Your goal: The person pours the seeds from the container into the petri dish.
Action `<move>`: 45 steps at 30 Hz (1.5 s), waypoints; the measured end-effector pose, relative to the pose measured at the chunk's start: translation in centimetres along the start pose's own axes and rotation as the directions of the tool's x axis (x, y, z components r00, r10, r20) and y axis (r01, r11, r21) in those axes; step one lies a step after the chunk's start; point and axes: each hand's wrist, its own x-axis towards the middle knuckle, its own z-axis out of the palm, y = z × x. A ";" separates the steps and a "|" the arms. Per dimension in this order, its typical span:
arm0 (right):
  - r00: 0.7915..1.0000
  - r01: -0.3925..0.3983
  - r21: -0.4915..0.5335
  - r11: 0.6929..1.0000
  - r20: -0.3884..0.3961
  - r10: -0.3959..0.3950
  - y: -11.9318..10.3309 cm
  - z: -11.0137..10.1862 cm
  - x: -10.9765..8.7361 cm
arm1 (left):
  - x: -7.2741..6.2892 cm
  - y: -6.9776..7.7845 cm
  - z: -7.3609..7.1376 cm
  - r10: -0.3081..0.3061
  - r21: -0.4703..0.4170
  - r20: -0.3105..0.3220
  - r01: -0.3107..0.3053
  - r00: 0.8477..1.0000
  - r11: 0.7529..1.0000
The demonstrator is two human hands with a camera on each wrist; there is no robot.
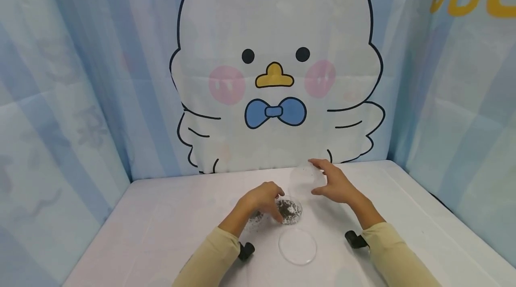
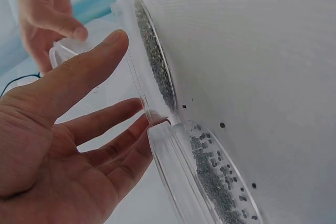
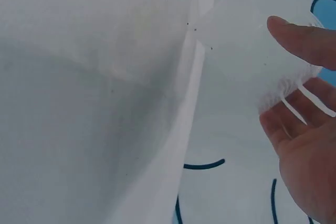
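A clear petri dish (image 1: 289,212) with dark granules lies on the table, its granules seen edge-on in the left wrist view. My left hand (image 1: 262,199) is at its left side, thumb and fingers spread and loosely bent; firm contact is not plain. A second petri dish (image 2: 220,182) with scattered dark granules sits beside it, partly hidden under my left hand in the head view. Raised near the table's back edge, my right hand (image 1: 336,184) holds a clear round petri dish lid (image 1: 302,178) by its rim between thumb and fingers. A few specks cling to it.
Nearer the front lies another clear round lid (image 1: 297,246) on the white table (image 1: 161,233). Loose granules (image 2: 222,125) dot the cloth near the dishes. A printed curtain (image 1: 274,143) hangs behind the table, with more fabric at both sides.
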 end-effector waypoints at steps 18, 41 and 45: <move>0.963 -0.243 0.127 0.962 0.152 0.223 3.7 -0.7 -0.7 | 0.1 -0.1 0.1 0.005 -0.012 -0.003 -0.005 1.000 1.000; 0.829 -0.014 -0.116 0.993 0.554 0.077 -10.1 -1.5 -3.9 | 0.4 -0.1 -0.1 0.007 -0.019 -0.016 -0.007 1.000 1.000; 0.850 -0.003 -0.144 0.990 0.521 0.078 -10.6 0.1 -5.5 | 0.2 -0.1 -0.1 0.013 -0.016 -0.010 -0.013 1.000 1.000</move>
